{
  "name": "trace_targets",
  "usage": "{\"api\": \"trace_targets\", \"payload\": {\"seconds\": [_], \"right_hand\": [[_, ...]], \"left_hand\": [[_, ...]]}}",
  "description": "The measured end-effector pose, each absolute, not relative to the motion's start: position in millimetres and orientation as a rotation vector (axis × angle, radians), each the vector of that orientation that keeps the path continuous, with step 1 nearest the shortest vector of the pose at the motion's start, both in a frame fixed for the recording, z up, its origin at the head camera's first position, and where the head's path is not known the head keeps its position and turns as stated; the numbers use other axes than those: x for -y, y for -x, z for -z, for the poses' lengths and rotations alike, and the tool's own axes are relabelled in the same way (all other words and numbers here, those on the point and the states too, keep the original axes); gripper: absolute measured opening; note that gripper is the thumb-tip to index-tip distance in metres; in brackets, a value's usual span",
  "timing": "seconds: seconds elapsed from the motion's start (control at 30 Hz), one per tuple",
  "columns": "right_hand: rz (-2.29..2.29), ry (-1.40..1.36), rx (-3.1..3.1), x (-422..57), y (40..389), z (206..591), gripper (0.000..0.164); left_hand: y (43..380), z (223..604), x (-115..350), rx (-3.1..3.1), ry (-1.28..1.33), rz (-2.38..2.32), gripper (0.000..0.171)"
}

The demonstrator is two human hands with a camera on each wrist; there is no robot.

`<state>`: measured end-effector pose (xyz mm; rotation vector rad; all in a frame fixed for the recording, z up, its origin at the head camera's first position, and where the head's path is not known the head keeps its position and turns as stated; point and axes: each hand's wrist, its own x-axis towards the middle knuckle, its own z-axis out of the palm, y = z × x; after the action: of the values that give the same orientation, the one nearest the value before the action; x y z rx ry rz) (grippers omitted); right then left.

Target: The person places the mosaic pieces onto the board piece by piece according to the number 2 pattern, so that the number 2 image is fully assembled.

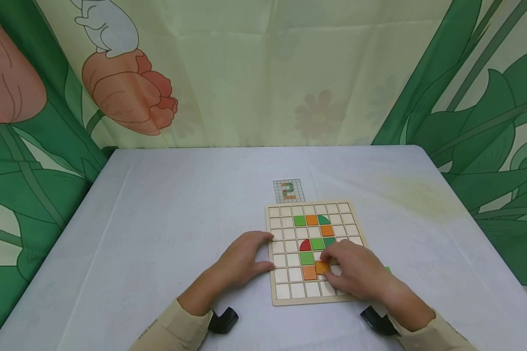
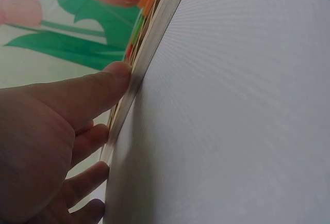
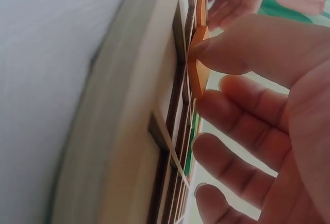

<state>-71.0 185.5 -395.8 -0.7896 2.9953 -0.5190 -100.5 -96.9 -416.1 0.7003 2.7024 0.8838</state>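
A wooden grid board point(image 1: 317, 301) lies on the table with several coloured tiles in its cells. My right hand point(image 1: 360, 269) pinches an orange square tile point(image 1: 322, 267) between thumb and fingers. That tile sits tilted over a cell just right of another orange tile point(image 1: 309, 273); the right wrist view shows the thumb on its face. My left hand point(image 1: 243, 261) touches the board's left edge with thumb and fingertips, fingers fairly straight. Above the orange tile are a green square point(image 1: 306, 258) and a red quarter-circle point(image 1: 305, 245). The right hand hides some right-hand cells.
A small printed card point(image 1: 288, 191) with a coloured grid pattern lies just behind the board. A bit of a green piece point(image 1: 388, 269) shows beyond the right wrist. The white-covered table point(image 1: 180, 204) ends at a patterned curtain point(image 1: 246, 73).
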Motion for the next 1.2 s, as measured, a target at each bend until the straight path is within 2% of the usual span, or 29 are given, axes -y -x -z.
{"api": "trace_targets", "payload": {"seconds": [0.37,1.2], "right_hand": [[0.568,0.918,-2.927,-188.0,73.5,394.1,0.019],[0.597,0.852,-2.896,-192.0,69.9,389.5,0.014]], "left_hand": [[101.3,417.3,97.6,-2.7,-0.701,-0.891,0.062],[100.6,416.7,97.8,-2.699,-0.694,-0.898,0.063]]}}
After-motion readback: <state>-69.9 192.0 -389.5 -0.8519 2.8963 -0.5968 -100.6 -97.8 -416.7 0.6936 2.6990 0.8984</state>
